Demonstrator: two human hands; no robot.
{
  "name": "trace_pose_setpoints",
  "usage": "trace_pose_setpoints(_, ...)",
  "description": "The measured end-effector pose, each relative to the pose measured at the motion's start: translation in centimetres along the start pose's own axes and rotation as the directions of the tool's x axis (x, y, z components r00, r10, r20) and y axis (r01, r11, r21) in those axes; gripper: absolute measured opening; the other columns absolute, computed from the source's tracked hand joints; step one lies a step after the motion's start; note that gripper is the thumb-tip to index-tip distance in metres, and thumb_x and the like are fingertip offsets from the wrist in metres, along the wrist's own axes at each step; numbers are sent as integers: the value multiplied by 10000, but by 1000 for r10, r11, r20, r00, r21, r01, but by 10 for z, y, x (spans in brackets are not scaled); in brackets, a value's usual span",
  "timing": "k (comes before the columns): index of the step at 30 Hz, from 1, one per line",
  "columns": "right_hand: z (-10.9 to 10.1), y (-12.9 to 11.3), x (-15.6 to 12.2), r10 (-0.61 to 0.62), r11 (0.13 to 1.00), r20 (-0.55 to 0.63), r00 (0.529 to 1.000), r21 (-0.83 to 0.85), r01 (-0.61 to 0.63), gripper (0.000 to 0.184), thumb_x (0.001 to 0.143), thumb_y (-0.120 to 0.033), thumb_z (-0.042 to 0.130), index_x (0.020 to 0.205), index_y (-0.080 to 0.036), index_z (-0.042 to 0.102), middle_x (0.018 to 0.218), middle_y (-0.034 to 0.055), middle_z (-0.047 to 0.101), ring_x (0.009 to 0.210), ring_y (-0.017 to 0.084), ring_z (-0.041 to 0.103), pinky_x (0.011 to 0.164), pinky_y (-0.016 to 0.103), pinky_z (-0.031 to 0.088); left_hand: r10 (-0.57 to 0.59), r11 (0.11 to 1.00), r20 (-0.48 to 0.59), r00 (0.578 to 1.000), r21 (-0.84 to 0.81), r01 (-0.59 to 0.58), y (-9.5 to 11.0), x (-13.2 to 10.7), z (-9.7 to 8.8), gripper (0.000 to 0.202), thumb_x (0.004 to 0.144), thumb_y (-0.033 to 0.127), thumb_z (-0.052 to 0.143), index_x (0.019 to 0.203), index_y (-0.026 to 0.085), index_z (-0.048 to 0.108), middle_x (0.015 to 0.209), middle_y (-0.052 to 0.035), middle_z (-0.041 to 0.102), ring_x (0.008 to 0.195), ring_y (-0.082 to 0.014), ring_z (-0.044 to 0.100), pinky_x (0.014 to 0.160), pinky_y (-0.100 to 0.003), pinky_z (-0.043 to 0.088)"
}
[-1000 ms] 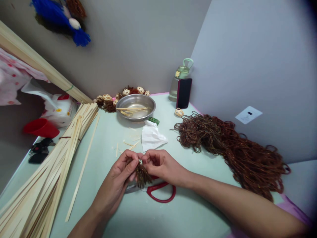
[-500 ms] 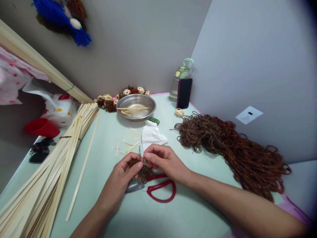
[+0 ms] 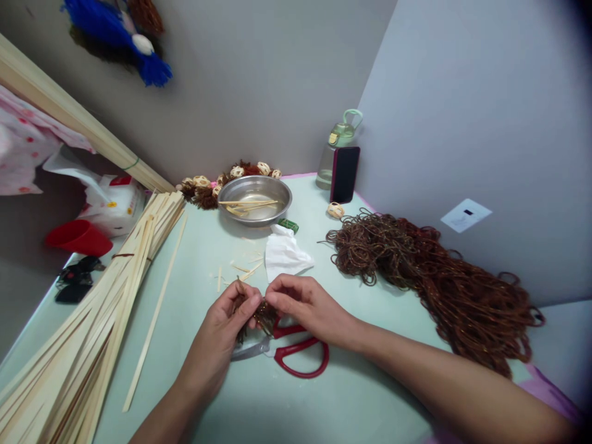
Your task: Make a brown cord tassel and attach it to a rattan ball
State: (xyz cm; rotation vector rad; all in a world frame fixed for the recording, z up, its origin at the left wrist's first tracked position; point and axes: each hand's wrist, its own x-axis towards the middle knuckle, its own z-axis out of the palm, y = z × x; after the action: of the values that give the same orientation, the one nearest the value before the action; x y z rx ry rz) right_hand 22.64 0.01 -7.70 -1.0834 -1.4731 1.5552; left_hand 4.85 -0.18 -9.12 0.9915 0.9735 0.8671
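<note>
over the middle of the counter, just above the red-handled scissors, i hold a small brown yarn tassel. my left hand has its fingers closed around it, a tuft poking up past the index finger and loose ends hanging below. my right hand comes in from the other side, thumb and forefinger drawn into a narrow pinch at the tassel's edge; whether a strand is caught there i cannot tell. past my fingers lies a crumpled white tissue, with small pale scraps to its left. farther back stands a metal basin with strips in it. a heap of brown yarn sprawls to my right, and bundled pale strips lie to my left.
</note>
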Motion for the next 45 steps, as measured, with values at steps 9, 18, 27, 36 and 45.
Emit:
trace_pose_setpoints(9,1,-1,1,-8,995,-48,999,-102,3,46,808,-139,586,770,-164,575,640,-46,489,593,89,408,566,217,334,12,998,-44,999,68,-9,-1,0,-3,169,882,405,643,910,243,606,742,54,492,652,-110,423,654,-221,349)
trace_pose_setpoints(18,2,-5,-1,-133,976,-111,985,-187,111,29,842,-144,577,845,-170,588,697,-32,514,640,100,451,601,218,384,-30,997,32,999,72,28,-3,3,-6,167,845,368,694,829,219,623,703,47,513,650,-109,482,635,-218,379)
trace_pose_setpoints(27,0,5,0,-39,935,28,999,-351,46,55,845,-126,571,865,-173,589,694,-37,529,629,98,459,598,212,373,-71,989,-65,995,-134,61,4,0,-3,174,868,375,667,917,237,573,811,41,561,633,-95,401,608,-190,360)
trace_pose_setpoints(36,-7,-6,1,-72,953,39,997,-292,81,450,987,-530,409,738,-167,501,711,-20,451,665,112,409,612,239,340,20,994,57,998,110,-26,-6,2,-5,172,893,393,631,876,225,601,791,32,546,725,-123,479,670,-223,385)
trace_pose_setpoints(45,-4,1,6,-77,989,-49,996,-127,70,331,936,-427,562,748,-154,541,684,-28,479,655,107,418,620,239,349,-32,995,38,999,97,28,-8,3,-5,196,906,425,608,944,234,587,698,49,485,667,-122,448,660,-241,363)
